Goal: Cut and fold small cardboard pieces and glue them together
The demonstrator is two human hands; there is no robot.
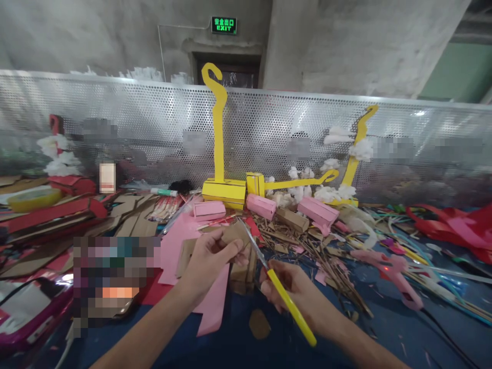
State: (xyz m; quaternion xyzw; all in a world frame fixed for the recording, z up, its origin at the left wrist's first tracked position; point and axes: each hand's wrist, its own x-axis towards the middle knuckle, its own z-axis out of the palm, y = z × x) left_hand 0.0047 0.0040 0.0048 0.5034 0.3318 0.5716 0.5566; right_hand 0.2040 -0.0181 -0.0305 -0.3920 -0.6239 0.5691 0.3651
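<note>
Several red folded-card shapes, among them a long red box (77,215), lie at the far left of the blue desk (230,356). Next comes a pink sheet (215,302), partly beneath the left forearm. The left hand (209,251) pinches a small brown cardboard piece (232,231) between thumb and fingers, in front of the yellow hook-topped strip (219,138) that rises from a yellow block (223,190). That tall strip looks top-heavy, and a knock from a forearm could tip it.

Below the grip lie more brown cardboard pieces (244,274), with a loose six-sided cutout (260,324) nearer the person. The right hand (286,284) is closed around a yellow-handled metal tool (290,305), its blades angled up beside the held card. The two hands are apart, yet the blade points near the left fingertips; if the small card twisted or the blade slipped off its edge, it could nick a finger.

Further right, brown scraps (326,266) spread loosely and could hide a small part. Beyond them rests a pink glue gun (395,271) with a red light showing; if its nozzle is hot, a careless reach could burn, or a tug on its cord could drag it through the clutter.
</note>
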